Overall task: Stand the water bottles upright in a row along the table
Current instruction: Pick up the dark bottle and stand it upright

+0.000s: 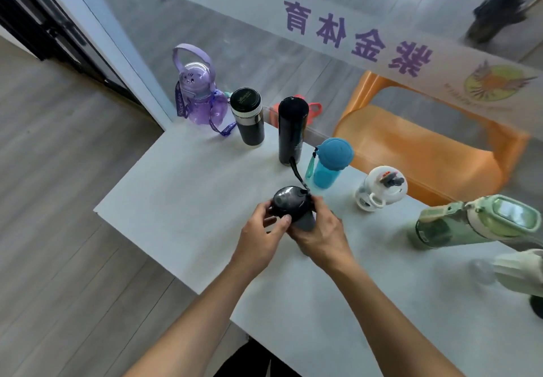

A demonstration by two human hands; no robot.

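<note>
Near the middle of the white table (182, 188), a dark bottle (293, 204) with a black strap sits between both hands, apparently upright, though its base is hidden. The left hand (261, 235) and right hand (318, 237) are together, clamped on its sides. The step in hand appears to be placing this bottle; the next move likely calls for setting it flat in line with the others, then releasing. Six bottles already stand along the far edge: one purple (199, 97), one short black (248, 118), one tall black (292, 131), one blue (329, 165), one white (382, 188), one green (470, 224).
</note>
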